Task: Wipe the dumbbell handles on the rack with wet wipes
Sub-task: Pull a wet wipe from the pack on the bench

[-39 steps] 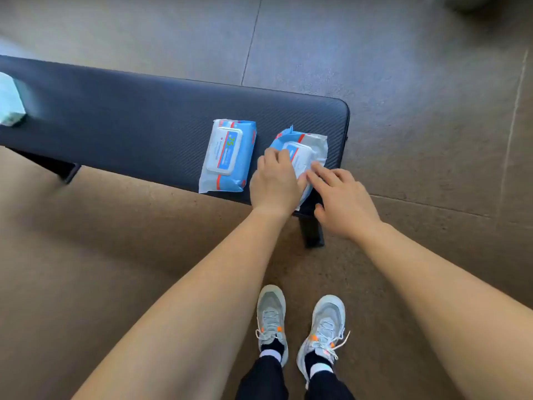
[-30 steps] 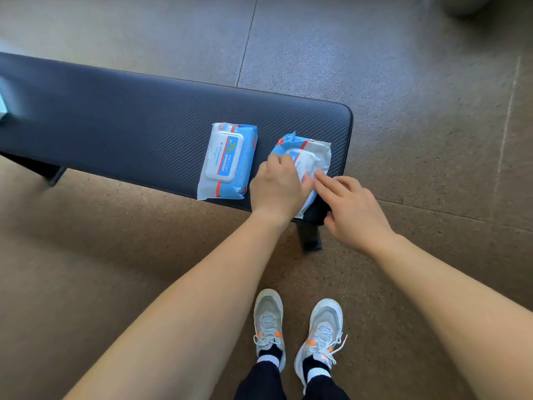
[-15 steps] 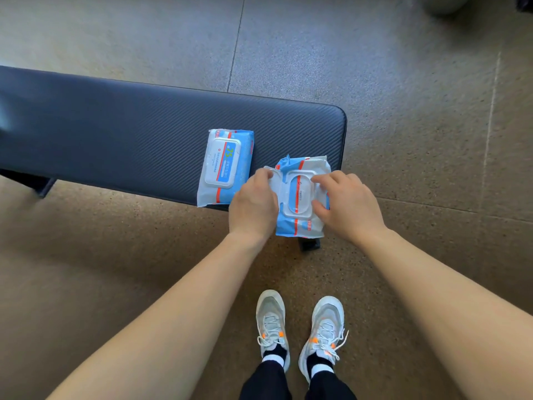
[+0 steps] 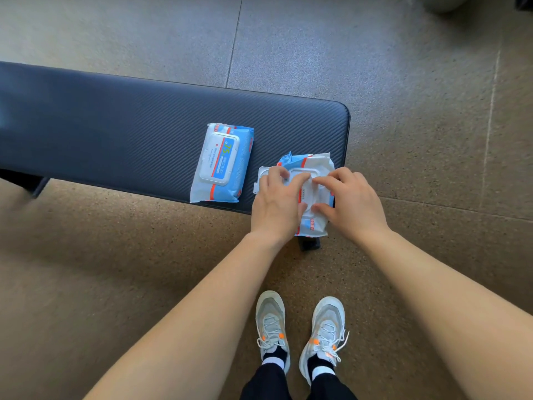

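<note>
A blue and white wet wipes pack (image 4: 315, 223) hangs over the near edge of the black bench (image 4: 115, 134), at its right end. Its white flip lid (image 4: 263, 175) stands open to the left. My left hand (image 4: 275, 206) grips the pack's left side, fingers over the lid and opening. My right hand (image 4: 350, 202) holds the right side, forefinger and thumb curled on the top by the opening. Whether a wipe is pinched is hidden by the fingers. No dumbbell or rack is in view.
A second wet wipes pack (image 4: 223, 163), lid closed, lies flat on the bench just left of my hands. The bench leg (image 4: 310, 243) stands below the held pack. My two grey shoes (image 4: 300, 333) stand on the speckled rubber floor.
The pack was drawn from the bench top toward the near edge and turned lengthwise. Its lid has been flipped open to the left. Both hands now close round it.
</note>
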Action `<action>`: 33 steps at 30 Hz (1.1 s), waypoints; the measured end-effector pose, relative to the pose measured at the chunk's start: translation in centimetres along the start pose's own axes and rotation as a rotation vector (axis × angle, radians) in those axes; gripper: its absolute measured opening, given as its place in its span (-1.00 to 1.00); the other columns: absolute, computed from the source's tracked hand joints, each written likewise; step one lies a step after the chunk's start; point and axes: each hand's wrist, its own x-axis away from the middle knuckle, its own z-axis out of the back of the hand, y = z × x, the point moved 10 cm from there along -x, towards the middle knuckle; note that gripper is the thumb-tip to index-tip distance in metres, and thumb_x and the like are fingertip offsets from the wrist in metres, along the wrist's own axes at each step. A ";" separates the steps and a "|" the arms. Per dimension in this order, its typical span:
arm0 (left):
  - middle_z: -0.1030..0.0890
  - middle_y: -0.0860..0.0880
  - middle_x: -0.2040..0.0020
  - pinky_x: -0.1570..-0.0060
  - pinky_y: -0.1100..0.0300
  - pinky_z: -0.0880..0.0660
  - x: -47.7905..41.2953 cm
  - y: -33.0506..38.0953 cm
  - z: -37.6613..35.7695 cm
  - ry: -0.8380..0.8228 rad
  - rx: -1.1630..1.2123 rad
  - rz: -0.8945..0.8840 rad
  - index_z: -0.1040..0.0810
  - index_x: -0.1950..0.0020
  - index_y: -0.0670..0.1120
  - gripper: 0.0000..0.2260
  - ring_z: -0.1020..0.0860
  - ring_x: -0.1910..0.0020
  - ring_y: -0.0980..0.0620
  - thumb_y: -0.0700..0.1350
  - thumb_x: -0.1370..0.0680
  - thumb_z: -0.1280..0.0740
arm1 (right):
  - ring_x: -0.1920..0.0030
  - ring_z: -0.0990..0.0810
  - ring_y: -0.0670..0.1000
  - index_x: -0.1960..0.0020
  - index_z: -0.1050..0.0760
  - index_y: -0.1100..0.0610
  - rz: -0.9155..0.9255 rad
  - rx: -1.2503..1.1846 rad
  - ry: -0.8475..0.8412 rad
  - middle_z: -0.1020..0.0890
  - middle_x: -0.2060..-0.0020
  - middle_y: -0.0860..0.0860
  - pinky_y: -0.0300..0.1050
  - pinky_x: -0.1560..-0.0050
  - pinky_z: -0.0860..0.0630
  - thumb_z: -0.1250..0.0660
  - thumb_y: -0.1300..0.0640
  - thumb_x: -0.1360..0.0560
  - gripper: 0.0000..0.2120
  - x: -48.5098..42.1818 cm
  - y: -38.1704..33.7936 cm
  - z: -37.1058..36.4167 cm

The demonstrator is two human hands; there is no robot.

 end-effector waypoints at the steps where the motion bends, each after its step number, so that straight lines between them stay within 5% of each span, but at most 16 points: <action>1: -0.34 -0.05 -0.31 -0.08 0.00 -0.46 0.0 -0.1 0.1 0.003 0.040 0.016 -0.51 -0.31 0.10 -0.61 -0.36 -0.27 -0.08 -0.04 -0.51 -0.48 | -0.10 -0.47 0.12 -0.31 -0.53 -0.06 -0.004 -0.011 -0.001 -0.52 -0.12 -0.01 0.08 -0.06 -0.49 -0.52 -0.03 -0.42 -0.52 0.0 0.1 0.0; 6: -0.51 -0.04 -0.17 0.01 -0.04 -0.53 1.5 -0.8 1.2 0.120 0.161 -0.005 -0.60 0.00 -0.06 -0.89 -0.50 -0.14 -0.09 -0.13 -0.51 -0.47 | -0.08 -0.47 0.14 -0.24 -0.56 -0.05 -0.001 0.032 0.025 -0.50 -0.09 0.02 0.09 -0.04 -0.49 -0.57 -0.02 -0.35 -0.51 -0.2 -0.2 0.3; 14: -0.49 0.04 -0.42 -0.13 0.04 -0.52 4.3 -1.4 0.1 0.046 0.147 -0.016 -0.58 -0.02 -0.05 -0.93 -0.43 -0.40 0.05 -0.11 -0.56 -0.41 | -0.01 -0.53 0.14 -0.03 -0.70 0.02 0.168 0.079 0.057 -0.58 -0.06 0.00 0.06 0.05 -0.51 -0.43 0.09 -0.46 -0.84 -1.3 -3.4 0.1; 23: -0.41 0.09 -0.50 -0.19 0.02 -0.50 4.6 -2.2 -0.5 0.022 0.207 0.013 -0.56 0.01 -0.04 -0.92 -0.39 -0.45 0.09 -0.09 -0.54 -0.41 | 0.23 -0.52 0.18 0.25 -0.68 0.11 0.358 0.297 0.091 -0.58 0.24 0.05 -0.05 0.32 -0.35 -0.53 0.12 -0.38 -0.92 -2.1 -5.9 -0.3; 33: -0.41 0.16 -0.49 -0.14 0.02 -0.53 4.6 -2.4 -0.6 0.037 0.254 0.035 -0.56 0.00 -0.01 -0.93 -0.45 -0.38 0.11 -0.07 -0.54 -0.39 | 0.11 -0.51 0.23 0.11 -0.52 0.23 0.449 0.424 -0.022 -0.55 0.13 0.19 0.07 0.19 -0.49 -0.45 0.17 -0.45 -0.84 -2.6 -6.0 -1.7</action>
